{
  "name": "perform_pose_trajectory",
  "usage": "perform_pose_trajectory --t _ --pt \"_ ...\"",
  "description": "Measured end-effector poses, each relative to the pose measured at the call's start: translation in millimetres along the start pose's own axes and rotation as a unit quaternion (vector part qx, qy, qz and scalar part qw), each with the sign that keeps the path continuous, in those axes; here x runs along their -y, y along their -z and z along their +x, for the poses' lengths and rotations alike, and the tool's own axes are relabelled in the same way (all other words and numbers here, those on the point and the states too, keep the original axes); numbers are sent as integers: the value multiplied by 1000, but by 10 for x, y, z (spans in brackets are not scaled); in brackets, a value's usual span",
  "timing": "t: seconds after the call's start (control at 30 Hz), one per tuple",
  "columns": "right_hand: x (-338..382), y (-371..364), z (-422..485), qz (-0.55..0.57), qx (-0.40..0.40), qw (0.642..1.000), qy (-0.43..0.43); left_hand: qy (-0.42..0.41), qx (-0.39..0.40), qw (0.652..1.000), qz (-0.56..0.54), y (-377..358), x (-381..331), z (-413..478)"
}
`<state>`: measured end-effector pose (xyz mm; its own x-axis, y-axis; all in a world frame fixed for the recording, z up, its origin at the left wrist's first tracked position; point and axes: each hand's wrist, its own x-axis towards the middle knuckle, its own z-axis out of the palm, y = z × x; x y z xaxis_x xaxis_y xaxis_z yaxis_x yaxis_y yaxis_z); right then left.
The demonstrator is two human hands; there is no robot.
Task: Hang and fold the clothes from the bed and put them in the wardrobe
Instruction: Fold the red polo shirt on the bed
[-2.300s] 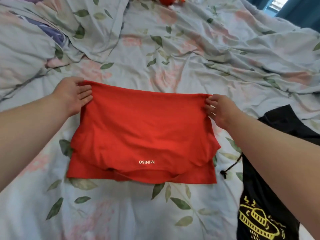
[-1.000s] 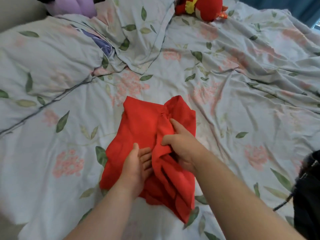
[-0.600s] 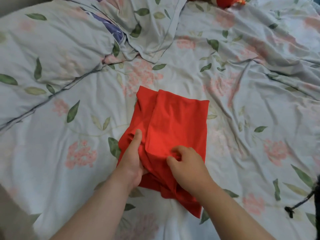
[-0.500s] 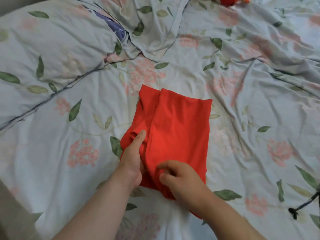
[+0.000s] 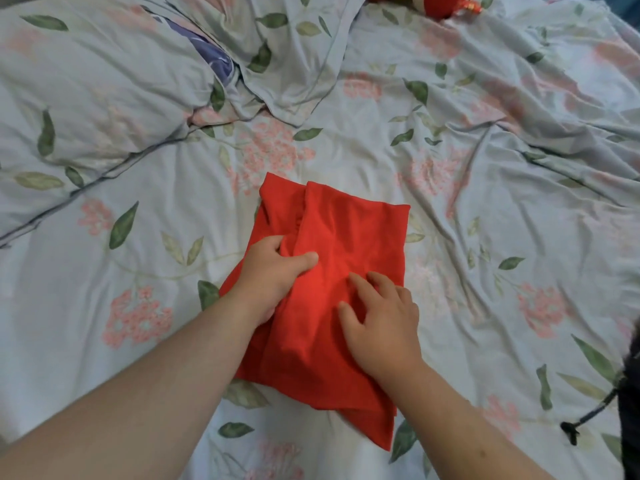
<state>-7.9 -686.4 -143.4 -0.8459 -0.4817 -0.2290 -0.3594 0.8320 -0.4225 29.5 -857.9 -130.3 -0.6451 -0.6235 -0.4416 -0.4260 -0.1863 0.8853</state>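
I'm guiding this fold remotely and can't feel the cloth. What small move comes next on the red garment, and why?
Probably sweep the right hand flat toward the near corner. The red garment lies folded on the bedsheet, but its near edge looks uneven, with a corner poking out. The left hand already grips the left fold, anchoring it.

One head-worn camera looks forward and down, close over the bed (image 5: 450, 306).
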Motion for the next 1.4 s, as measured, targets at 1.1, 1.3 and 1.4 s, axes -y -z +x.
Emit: perform_pose_trajectory --t 1.1,1.3,1.4 --pt "-235 -212 -732 419 92 858 -283 113 -148 901 391 388 729 -962" --pt "-414 -123 -877 424 144 851 -274 138 -84 940 302 559 664 -877" --pt "-538 -95 -1048 417 134 857 -272 154 -23 941 302 565 682 -954"
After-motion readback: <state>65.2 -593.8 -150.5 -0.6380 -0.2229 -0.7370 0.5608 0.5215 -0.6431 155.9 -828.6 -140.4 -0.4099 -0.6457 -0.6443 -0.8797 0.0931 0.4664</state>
